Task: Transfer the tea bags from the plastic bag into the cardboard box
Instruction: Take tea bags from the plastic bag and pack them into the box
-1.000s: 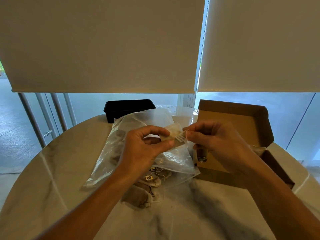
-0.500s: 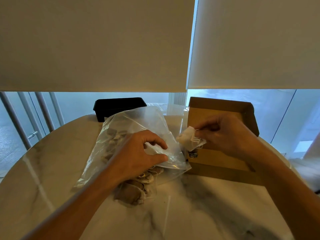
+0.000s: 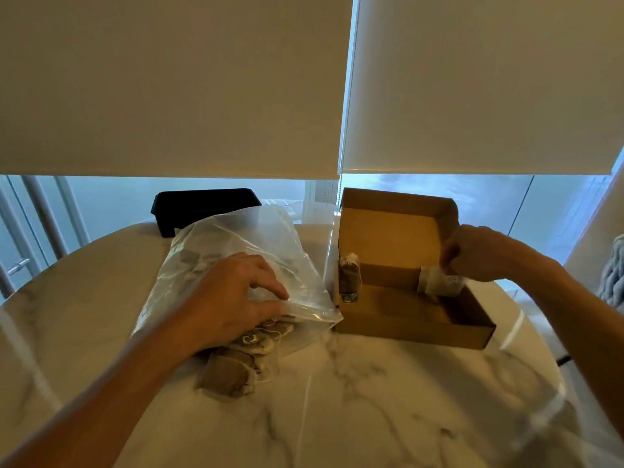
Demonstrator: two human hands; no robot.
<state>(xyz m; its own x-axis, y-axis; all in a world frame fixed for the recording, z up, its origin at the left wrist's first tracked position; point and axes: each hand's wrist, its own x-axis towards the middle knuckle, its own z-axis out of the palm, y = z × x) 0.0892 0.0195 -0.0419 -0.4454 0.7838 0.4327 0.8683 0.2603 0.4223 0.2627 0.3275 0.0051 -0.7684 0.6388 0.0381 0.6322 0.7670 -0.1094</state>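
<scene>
The right hand [image 3: 472, 255] pinches 1 tea bag [image 3: 435, 282] over the right end of the box [image 3: 412, 327], low inside it. Released carelessly, it could catch on the box wall, or its string could drag it back out. The left hand [image 3: 236, 295] lies on the plastic bag [image 3: 236, 238], fingers loosely curved; I cannot tell if they grip the film. A tug there could spill bags. Count: 1 bag [image 3: 349, 278] standing at the box's left end, several more in a pile [image 3: 236, 366] at the plastic bag's mouth, too overlapped to count.

Marble table [image 3: 371, 417], half-lowered window blinds [image 3: 175, 82]
</scene>
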